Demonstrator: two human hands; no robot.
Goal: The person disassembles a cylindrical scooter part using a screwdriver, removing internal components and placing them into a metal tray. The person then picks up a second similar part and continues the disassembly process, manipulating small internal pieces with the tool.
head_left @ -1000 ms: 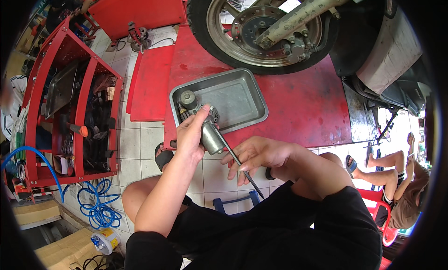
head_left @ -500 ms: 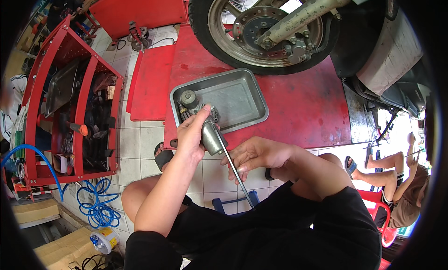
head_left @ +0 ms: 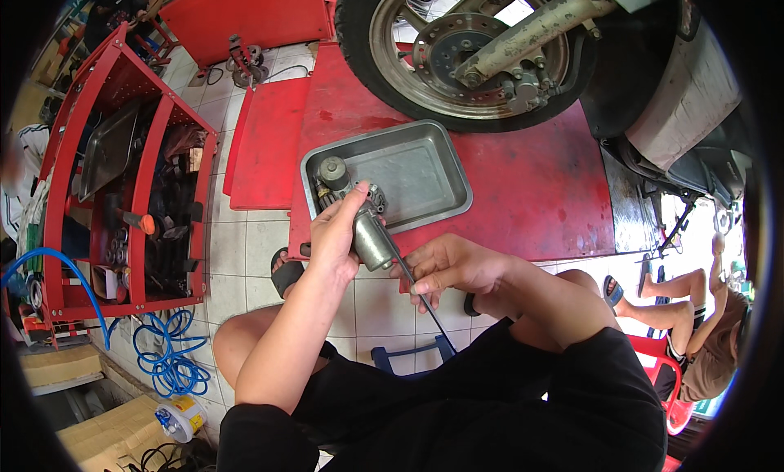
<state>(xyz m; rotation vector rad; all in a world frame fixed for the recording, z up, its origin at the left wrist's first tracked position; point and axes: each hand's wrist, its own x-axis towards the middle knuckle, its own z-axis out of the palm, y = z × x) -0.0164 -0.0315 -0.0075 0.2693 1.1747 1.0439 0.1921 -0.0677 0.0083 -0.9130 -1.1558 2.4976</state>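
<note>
Centre of the frame, and the left hand [head_left: 333, 231] has its fingers wrapped round a metal cylinder [head_left: 372, 243], thumb laid over the upper end, right by the near edge of the metal tray [head_left: 420, 174]. Just right of centre, here's the right hand [head_left: 461, 264], fingers narrowed to a pinch on a slim dark rod [head_left: 430, 307] that slants from alongside the cylinder down toward the blue stool [head_left: 394, 359] at lower middle. Whether the rod's top end bears on the cylinder, I cannot tell; likewise whether the cylinder joins the round-topped part [head_left: 333, 171] in the tray's left end, because the left hand covers the spot.

So where's the danger? That cylinder's lower end hangs past the edge of the red counter [head_left: 535, 190], over the floor: a loosened left grip could send it down. The rod sits in a light pinch, so a hard push might make it skid off the smooth metal, and the left fingers are close enough to catch a knock. A heavy lean on the tray's near side could tip or slide it, jostling the parts inside. Upper right, the wheel [head_left: 425, 95] stands well apart from both hands.
</note>
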